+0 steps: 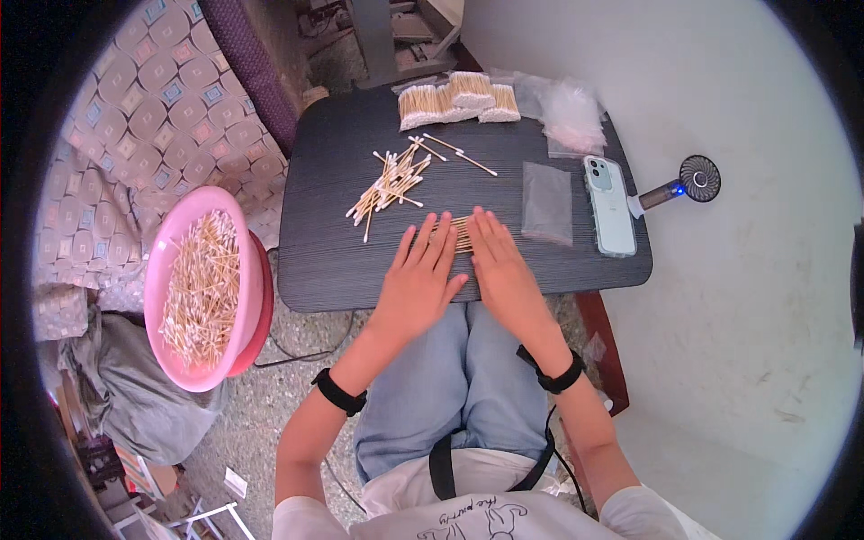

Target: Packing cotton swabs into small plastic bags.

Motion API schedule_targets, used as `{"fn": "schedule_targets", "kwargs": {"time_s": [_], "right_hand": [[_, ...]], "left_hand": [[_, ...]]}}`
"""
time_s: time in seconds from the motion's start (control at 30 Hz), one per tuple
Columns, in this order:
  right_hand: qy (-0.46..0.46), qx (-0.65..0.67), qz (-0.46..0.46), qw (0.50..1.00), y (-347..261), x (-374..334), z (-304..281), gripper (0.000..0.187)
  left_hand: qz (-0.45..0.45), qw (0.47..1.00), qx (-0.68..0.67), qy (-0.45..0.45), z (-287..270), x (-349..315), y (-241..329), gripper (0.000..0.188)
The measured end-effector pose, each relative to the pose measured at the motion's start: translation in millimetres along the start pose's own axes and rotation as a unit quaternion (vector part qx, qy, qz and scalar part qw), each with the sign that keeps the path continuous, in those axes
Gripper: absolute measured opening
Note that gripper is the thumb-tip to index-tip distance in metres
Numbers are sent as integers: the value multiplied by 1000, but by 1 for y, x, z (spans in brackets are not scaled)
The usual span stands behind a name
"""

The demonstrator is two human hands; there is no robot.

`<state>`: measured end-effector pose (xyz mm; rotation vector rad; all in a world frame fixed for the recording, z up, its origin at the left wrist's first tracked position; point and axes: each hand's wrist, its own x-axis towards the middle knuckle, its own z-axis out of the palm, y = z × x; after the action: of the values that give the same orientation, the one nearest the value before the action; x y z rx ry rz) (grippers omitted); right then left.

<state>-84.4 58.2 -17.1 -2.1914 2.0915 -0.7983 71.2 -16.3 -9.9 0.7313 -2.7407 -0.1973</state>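
On the dark table (324, 270), a small row of cotton swabs (463, 236) lies between my hands, side by side. My left hand (421, 270) rests flat with its fingers stretched over the left ends of the row. At the right ends, the fingers of my right hand (504, 270) are straight and laid flat too. Both palms partly hide the swabs. Just beyond my left hand is a loose heap of cotton swabs (389, 184), pointing in many directions. An empty clear plastic bag (547, 205) lies to the right of my right hand.
Packed bundles of swabs (454, 99) stand at the table's far edge, beside a pile of clear bags (573, 112). A phone (612, 207) and a small handheld fan (684, 184) are at the right. Left of the table, a pink basin (247, 297) holds many swabs.
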Motion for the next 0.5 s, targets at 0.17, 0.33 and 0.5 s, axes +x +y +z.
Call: {"fn": "schedule_targets", "kwargs": {"time_s": [0.17,0.33,0.5], "right_hand": [[6,-18,9,1000,0,-5,5,53],[3,42,4,999,-8,1,6,58],[34,43,36,998,-2,7,5,55]], "left_hand": [[-10,1000,-19,17,0,0,-3,59],[-31,995,-90,43,7,8,2,59],[-2,997,-79,27,5,15,-5,57]]}}
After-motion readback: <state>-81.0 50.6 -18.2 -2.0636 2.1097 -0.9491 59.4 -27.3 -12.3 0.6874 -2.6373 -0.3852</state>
